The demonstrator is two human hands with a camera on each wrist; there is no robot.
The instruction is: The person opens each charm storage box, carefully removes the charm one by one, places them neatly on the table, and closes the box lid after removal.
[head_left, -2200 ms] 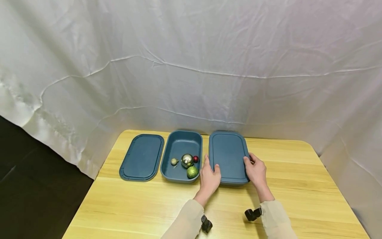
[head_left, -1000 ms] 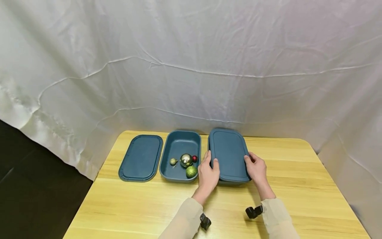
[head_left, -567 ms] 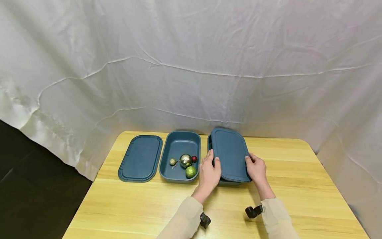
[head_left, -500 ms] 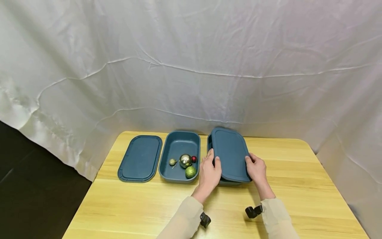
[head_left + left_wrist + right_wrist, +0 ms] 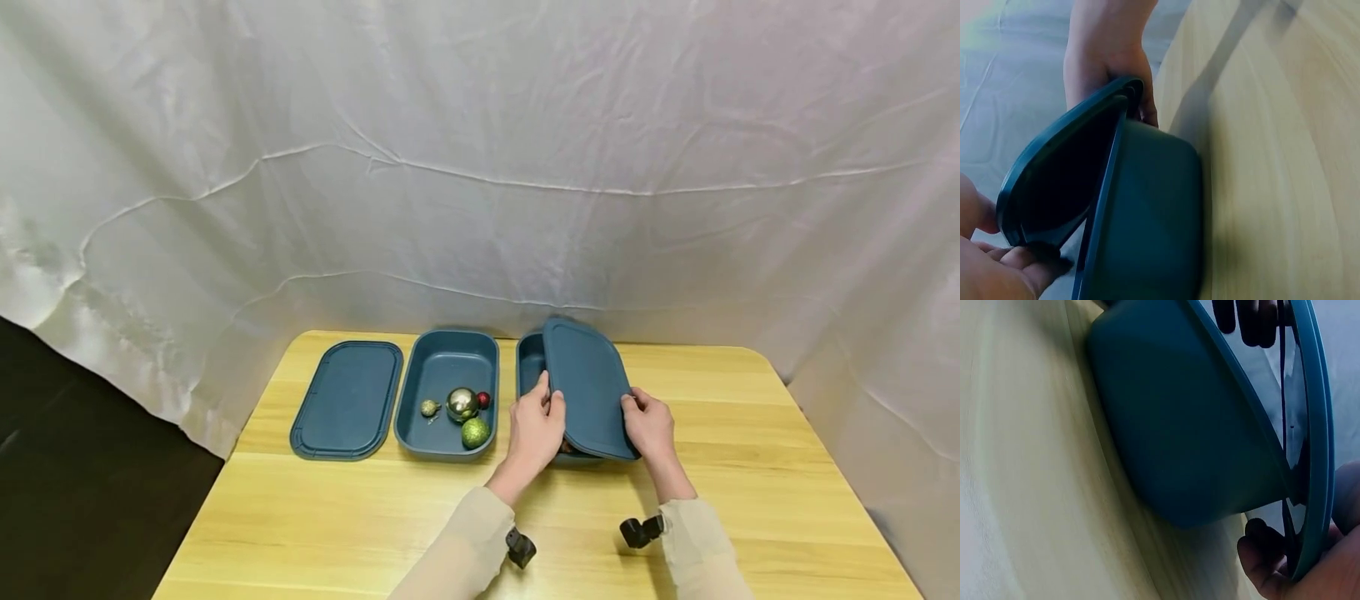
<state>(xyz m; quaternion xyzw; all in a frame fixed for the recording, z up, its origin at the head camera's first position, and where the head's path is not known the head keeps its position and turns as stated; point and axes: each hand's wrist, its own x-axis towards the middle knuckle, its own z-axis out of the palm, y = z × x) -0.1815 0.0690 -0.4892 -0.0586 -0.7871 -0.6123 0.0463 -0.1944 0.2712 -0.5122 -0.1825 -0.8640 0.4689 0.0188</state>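
In the head view a blue lid (image 5: 588, 387) is tilted over the right-hand blue box (image 5: 529, 357), its left side raised off the rim. My left hand (image 5: 536, 429) pinches the raised left edge, thumb on top and fingers beneath, as the left wrist view also shows. My right hand (image 5: 649, 427) grips the lid's right edge near the front corner. In the right wrist view a gap stands between the lid (image 5: 1317, 425) and the box wall (image 5: 1179, 412). Something brownish shows under the lid's front; most of the inside is hidden.
Left of it stands an open blue box (image 5: 447, 454) with a shiny gold bauble (image 5: 462, 404), a green glittery bauble (image 5: 476, 432), a small red bauble (image 5: 483, 400) and a small gold bauble (image 5: 430, 407). Another lid (image 5: 348, 400) lies farther left. Behind the table hangs a pale curtain (image 5: 480, 208).
The lid has gone from lying flat on the right-hand box to tilted, its left side lifted and shifted right. My left hand has moved slightly right and now grasps its edge.
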